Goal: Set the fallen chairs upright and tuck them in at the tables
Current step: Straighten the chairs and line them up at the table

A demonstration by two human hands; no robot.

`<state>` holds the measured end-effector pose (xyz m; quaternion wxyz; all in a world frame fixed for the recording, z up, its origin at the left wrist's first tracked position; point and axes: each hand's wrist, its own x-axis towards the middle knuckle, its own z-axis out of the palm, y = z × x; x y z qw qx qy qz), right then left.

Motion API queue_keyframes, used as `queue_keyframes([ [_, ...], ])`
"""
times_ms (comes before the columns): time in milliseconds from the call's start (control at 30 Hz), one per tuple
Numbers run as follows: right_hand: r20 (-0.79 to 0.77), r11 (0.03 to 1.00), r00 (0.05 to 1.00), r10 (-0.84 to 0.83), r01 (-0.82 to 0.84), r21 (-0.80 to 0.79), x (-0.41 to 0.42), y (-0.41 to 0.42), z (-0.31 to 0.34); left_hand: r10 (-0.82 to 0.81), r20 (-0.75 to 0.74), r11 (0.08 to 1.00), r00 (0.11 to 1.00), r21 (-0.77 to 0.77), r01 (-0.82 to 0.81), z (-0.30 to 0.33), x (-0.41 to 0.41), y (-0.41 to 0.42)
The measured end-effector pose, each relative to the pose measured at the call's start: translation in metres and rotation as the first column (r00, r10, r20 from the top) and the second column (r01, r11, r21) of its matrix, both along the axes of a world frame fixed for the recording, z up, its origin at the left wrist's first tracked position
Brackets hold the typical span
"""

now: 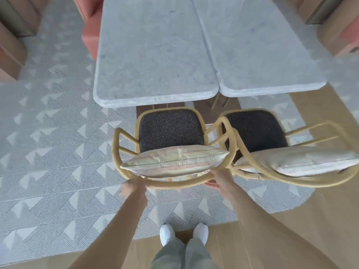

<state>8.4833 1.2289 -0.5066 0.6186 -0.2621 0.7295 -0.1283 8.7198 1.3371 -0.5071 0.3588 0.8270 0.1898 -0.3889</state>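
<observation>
A yellow cane chair [120, 138] with a dark speckled seat stands upright in front of the left marble table [155, 55], its seat front near the table's edge. A striped cushion [174, 161] leans against its backrest. My left hand [133, 186] grips the curved back rail on the left, and my right hand [217, 180] grips it on the right. A second matching chair [254, 131] with its own cushion [303, 160] stands upright beside it, before the right marble table [262, 55].
A patterned grey rug [48, 142] covers the floor under the tables; wood floor [291, 230] lies to the right and behind. A salmon upholstered seat [91, 35] sits at the far side, with more seating at both upper corners. My white shoes [167, 232] stand at the rug's edge.
</observation>
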Motion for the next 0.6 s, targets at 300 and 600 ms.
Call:
queue_keyframes([
  [300, -0.066, 0.880, 0.998, -0.007, -0.025, -0.474, -0.052, -0.035, 0.112, -0.316, 0.227, 0.747, 0.921, -0.540, 0.389, 0.120, -0.066, -0.098],
  [600, 0.110, 0.628, 0.994, -0.002, 0.087, -0.774, -0.221, -0.038, 0.212, -0.419, 0.325, 0.340, 0.848, -0.809, 0.479, 0.195, -0.265, -0.112],
])
